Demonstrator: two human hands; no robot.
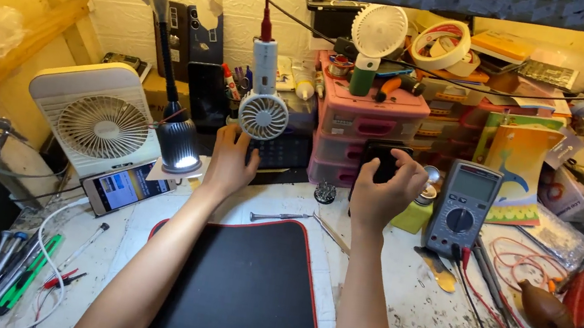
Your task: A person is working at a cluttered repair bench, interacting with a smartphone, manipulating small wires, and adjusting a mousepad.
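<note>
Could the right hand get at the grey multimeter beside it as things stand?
Probably yes, once freed: the right hand grips a dark phone, and the multimeter lies just to its right on the bench with nothing between them.

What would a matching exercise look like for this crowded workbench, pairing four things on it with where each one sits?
Things:
1. black mat
2. multimeter
3. white box fan
4. dark phone

Places:
A. in the right hand
B. far left, beside the lit lamp
C. on the bench between the forearms
D. just right of the right hand

Pairs: 1-C, 2-D, 3-B, 4-A
</note>
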